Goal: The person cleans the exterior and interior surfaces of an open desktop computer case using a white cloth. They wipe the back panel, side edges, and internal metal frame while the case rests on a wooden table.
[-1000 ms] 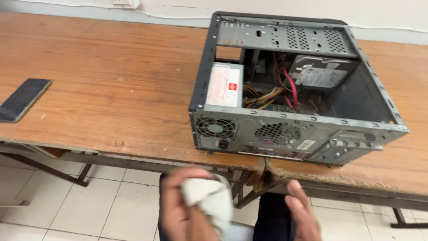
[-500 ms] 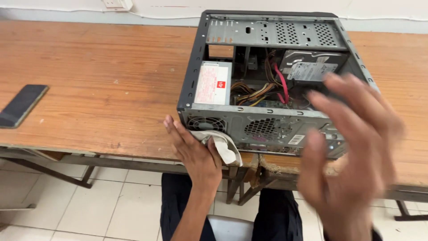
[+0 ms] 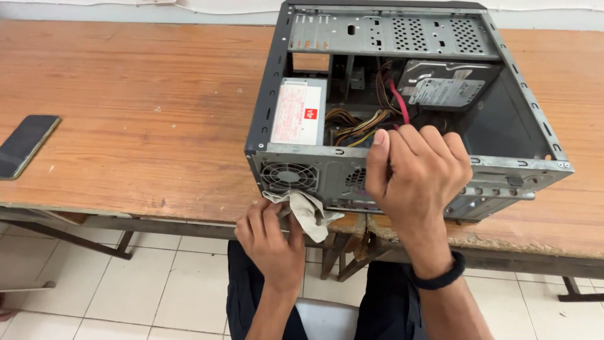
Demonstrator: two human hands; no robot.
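1. A dark phone lies flat near the left edge of the wooden worktop, well apart from everything else, probably parked there to stay out of the way.
2. The left hand is clenched on a crumpled whitish cloth, pressing it against the lower rear panel of the computer case, just under the fan grille; the grip bunches the cloth into a pad suited to rubbing metal.
3. The case lies on its side at the worktop's near edge, open side up, so its inside is reachable: grey power supply, bundled coloured wires and a hard drive all show.
4. The right hand is curled over the case's rear top rim, fingers hooked inside and thumb on the outer panel, apparently bracing the case against the push of the cloth. A dark band sits on that wrist.
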